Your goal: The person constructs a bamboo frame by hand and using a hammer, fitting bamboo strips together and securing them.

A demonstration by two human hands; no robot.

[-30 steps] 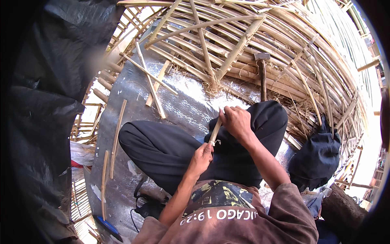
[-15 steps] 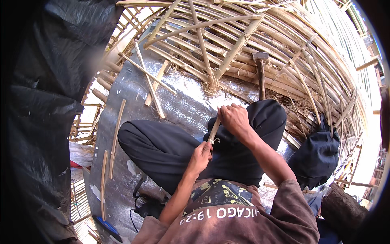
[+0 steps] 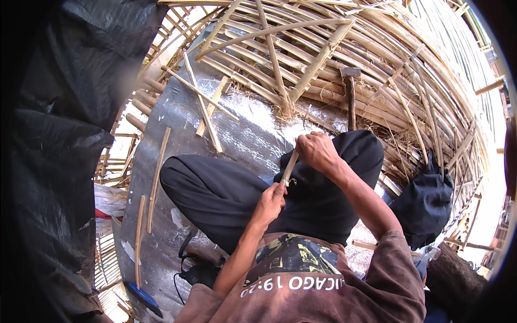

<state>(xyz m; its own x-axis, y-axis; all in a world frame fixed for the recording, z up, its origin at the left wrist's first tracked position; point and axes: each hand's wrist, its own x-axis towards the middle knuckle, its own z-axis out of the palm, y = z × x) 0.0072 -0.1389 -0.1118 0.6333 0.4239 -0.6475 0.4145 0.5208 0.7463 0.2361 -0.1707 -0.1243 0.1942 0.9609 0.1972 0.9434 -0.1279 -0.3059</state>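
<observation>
A short pale wooden or bamboo stick slants between my two hands above my lap. My left hand is closed around its lower end, thumb lying along it. My right hand is closed over the upper end, knuckles up, near my right knee. A small whitish curl stands off the stick beside my left thumb. What else might be inside either fist is hidden.
Several bamboo strips lie on the shiny grey sheet at left and ahead. A hammer leans against a slatted bamboo panel. A black cloth bundle sits at right, and black sheeting hangs at left.
The whole view has shifted slightly, moving the scene a little to the right. Both hands keep their grip on the stick, with barely any movement between them.
</observation>
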